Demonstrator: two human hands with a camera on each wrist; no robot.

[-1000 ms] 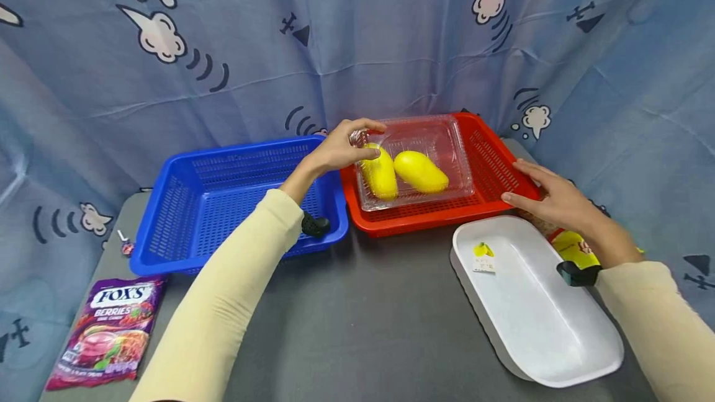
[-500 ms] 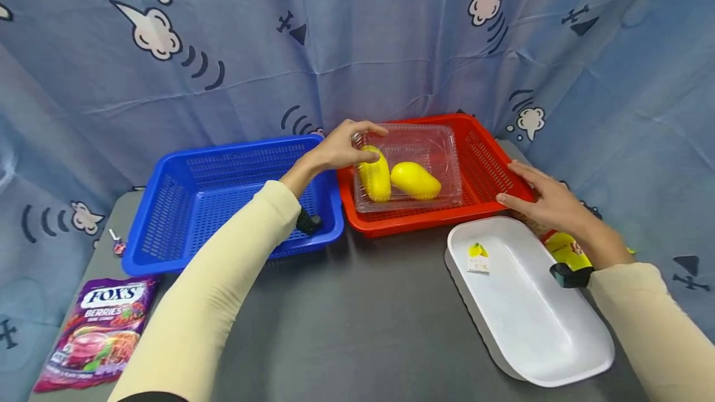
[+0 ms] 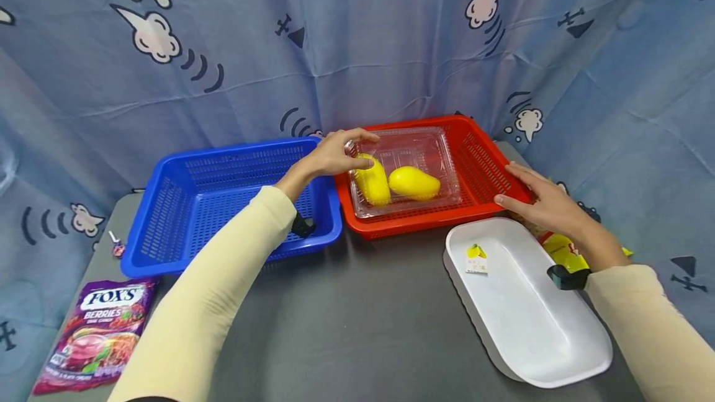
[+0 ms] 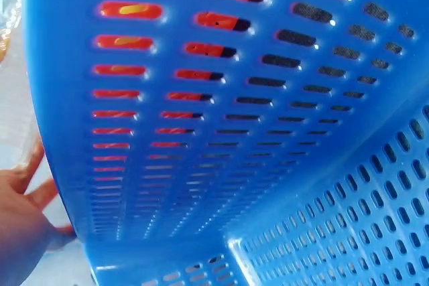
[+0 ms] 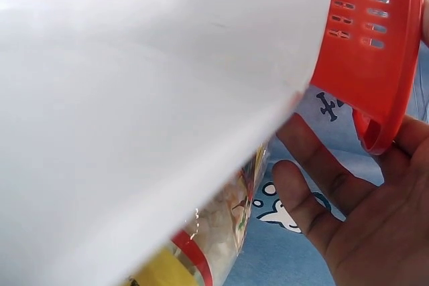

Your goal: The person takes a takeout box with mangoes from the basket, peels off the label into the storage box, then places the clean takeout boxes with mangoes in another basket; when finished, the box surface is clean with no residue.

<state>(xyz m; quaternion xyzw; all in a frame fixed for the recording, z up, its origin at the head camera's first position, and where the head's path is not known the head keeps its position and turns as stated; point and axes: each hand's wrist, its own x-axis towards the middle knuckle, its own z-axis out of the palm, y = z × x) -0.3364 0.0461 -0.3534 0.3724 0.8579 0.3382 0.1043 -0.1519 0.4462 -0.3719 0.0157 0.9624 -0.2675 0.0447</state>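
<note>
A clear plastic container (image 3: pixel 410 147) lies inside the red basket (image 3: pixel 480 169), toward its left side. Two yellow mangoes, the left one (image 3: pixel 372 185) and the right one (image 3: pixel 414 183), are in the container. My left hand (image 3: pixel 332 157) grips the container's left side, thumb toward the front and fingers toward the back. In the left wrist view that hand (image 4: pixel 27 219) shows beyond the blue basket's wall. My right hand (image 3: pixel 544 200) holds the red basket's right rim. The right wrist view shows its fingers (image 5: pixel 312 216) under the rim, two stretched out.
A blue basket (image 3: pixel 156 203) stands at the left beneath my left forearm. A white tray (image 3: pixel 525 309) with a small tag sits below my right arm. A purple candy bag (image 3: pixel 97 334) and a lollipop (image 3: pixel 117 245) lie far left; a yellow packet (image 3: pixel 564 252) is behind the tray.
My left hand and the clear container with the mangoes have sunk slightly lower into the red basket. My right hand stays at the rim. The head view has shifted a little.
</note>
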